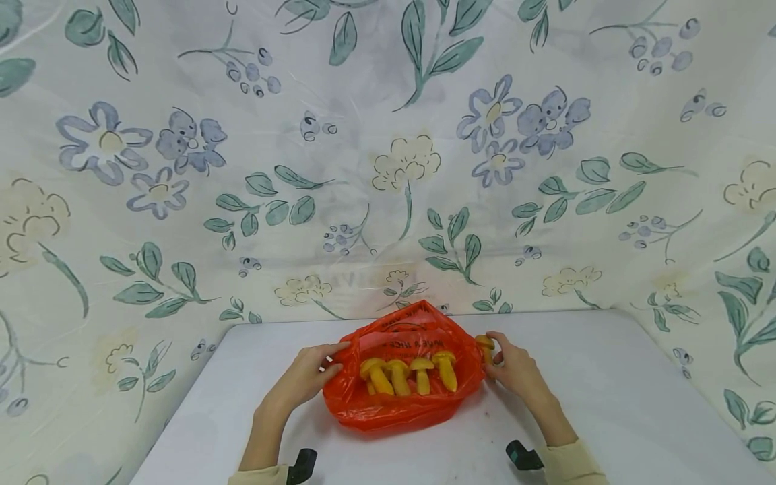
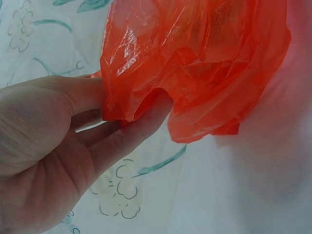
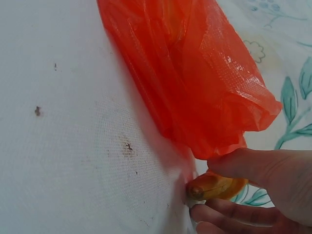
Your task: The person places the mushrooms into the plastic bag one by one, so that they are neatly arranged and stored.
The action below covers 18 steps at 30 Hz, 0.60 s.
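Note:
A red plastic bag [image 1: 397,412] lies on the white table with its mouth spread toward me. Inside it several yellow-brown mushrooms [image 1: 422,382] stand in a row, caps up. My left hand [image 1: 309,372] grips the bag's left rim between thumb and fingers; in the left wrist view, the red film [image 2: 195,73] hides some fingertips. At the bag's right side, my right hand [image 1: 515,367] holds another mushroom [image 1: 485,342] outside the bag. The right wrist view shows this mushroom [image 3: 214,186] between thumb and fingers, the thumb right at the bag's edge.
The white table [image 1: 582,377] reaches out to both sides of the bag. Behind it hangs a floral curtain [image 1: 364,202], which also runs down the left and right sides. A few small dark specks [image 3: 129,147] mark the table surface near the bag.

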Each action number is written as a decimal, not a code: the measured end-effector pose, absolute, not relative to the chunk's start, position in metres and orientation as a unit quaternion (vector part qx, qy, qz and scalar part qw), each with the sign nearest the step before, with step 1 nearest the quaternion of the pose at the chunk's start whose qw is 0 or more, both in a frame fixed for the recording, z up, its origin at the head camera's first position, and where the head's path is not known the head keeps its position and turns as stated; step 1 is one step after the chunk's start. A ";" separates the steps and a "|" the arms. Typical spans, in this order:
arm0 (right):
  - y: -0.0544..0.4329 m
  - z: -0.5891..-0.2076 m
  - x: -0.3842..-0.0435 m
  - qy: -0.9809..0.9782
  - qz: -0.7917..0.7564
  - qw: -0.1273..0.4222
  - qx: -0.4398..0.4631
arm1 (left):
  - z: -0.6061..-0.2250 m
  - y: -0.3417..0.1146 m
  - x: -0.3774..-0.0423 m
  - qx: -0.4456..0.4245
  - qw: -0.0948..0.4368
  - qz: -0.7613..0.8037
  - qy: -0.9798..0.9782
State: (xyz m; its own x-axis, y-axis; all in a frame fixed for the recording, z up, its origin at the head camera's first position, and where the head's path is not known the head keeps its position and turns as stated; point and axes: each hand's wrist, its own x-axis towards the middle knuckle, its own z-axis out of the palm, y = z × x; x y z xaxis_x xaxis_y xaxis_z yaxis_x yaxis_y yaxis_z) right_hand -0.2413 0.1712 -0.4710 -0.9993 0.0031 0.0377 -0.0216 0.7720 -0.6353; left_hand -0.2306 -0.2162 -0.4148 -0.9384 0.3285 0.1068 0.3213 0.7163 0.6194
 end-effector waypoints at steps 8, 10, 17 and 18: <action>0.170 -0.470 -0.240 -0.941 0.339 0.015 0.002 | -0.415 -0.217 -0.230 0.176 0.002 0.332 0.927; 0.170 -0.469 -0.239 -0.941 0.338 0.016 0.003 | -0.415 -0.218 -0.231 0.176 0.003 0.334 0.926; 0.170 -0.469 -0.239 -0.939 0.345 0.014 0.003 | -0.416 -0.218 -0.232 0.180 0.005 0.336 0.924; 0.170 -0.469 -0.239 -0.937 0.348 0.014 0.003 | -0.417 -0.218 -0.232 0.180 0.005 0.336 0.924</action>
